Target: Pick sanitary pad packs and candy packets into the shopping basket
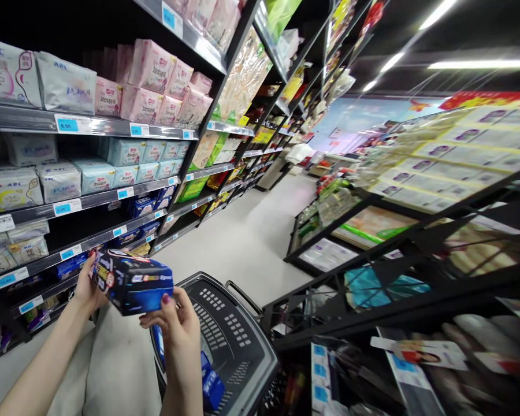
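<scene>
A dark blue printed packet (132, 280) is held up between my two hands, above the left side of a black shopping basket. My left hand (89, 289) grips its left end, with the fingers partly behind the packet. My right hand (177, 320) grips the lower right corner, its thumb on the blue end face and the other fingers curled beneath. The black basket (260, 352) has a slotted wall and a grey rim. Inside it lies another blue packet (212, 384), partly hidden by my right forearm.
Shelves (108, 124) at left carry pink, white and light blue packs above price tags. More dark blue packs (143, 206) sit on a lower shelf. A pale aisle floor (242, 242) runs ahead. On the right stands a black display rack (355, 294) with goods, blurred in places.
</scene>
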Demonstrator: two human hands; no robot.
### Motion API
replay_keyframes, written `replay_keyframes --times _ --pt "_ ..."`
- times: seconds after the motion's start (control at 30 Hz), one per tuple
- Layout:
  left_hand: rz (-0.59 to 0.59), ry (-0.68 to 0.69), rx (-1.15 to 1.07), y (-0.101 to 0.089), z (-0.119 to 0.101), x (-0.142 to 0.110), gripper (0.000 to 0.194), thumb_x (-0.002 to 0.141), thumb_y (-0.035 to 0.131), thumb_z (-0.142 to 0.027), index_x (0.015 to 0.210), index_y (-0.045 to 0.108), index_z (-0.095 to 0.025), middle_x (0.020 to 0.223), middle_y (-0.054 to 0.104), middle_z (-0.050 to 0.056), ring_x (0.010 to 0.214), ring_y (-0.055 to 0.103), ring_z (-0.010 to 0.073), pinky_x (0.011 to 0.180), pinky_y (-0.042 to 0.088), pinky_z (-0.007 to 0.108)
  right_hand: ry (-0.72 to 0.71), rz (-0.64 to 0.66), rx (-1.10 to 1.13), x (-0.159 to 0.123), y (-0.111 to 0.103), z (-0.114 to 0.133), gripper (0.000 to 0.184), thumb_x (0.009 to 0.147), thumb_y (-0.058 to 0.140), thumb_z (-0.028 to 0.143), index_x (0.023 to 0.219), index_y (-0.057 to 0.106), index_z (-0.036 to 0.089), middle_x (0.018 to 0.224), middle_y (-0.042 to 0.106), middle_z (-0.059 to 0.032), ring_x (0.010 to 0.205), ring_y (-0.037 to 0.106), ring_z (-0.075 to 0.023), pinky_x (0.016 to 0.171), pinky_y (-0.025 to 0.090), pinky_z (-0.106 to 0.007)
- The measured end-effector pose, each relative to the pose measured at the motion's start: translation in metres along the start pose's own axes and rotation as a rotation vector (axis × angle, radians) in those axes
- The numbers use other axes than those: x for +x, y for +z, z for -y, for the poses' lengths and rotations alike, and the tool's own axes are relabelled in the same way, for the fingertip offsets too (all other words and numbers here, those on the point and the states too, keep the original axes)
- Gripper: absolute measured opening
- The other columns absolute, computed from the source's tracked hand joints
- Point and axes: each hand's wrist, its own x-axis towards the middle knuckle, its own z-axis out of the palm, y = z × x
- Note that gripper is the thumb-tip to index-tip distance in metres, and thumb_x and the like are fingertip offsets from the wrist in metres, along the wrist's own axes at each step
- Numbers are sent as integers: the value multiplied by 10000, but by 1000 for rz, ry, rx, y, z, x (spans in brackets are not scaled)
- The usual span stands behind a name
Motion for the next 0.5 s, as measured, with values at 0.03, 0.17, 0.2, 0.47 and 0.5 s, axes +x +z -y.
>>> replay_keyframes --times 0.03,0.17,0.2,0.47,0.5 --pt "-13 30 0 3 -3 -3 503 761 683 -525 1063 728 -125 1001 783 124 1038 702 340 916 548 450 -2 -37 33 4 -4 -3 467 705 807 576 874 570 210 500 604 64 406 567 -106 444 490 -194" --pt "-67 90 128 16 -14 -17 589 741 748 -487 1227 668 -164 1133 757 104 1111 671 338 952 535 435 15 -126 126 19 -20 -19 402 678 821 536 838 640 215 584 607 45 481 567 -122 429 469 -213" --pt "-74 83 183 19 -16 -21 634 754 738 -510 1285 634 -180 1178 741 103 1141 654 342 964 528 439 17 -136 131 22 -23 -24 392 675 814 531 842 653 215 600 613 35 497 573 -135 428 472 -227" --pt "122 126 624 12 -22 -37 774 809 647 -601 1480 442 -272 1503 505 82 1447 331 366 1187 256 491 58 -183 138 29 -25 -23 385 616 816 514 726 661 180 574 569 33 463 506 -105 404 432 -210" --pt "145 159 679 11 -23 -38 814 772 675 -620 1470 458 -263 1498 510 91 1451 319 375 1199 223 496 67 -184 135 28 -24 -19 395 601 823 519 684 641 179 535 542 46 434 478 -90 392 412 -195"
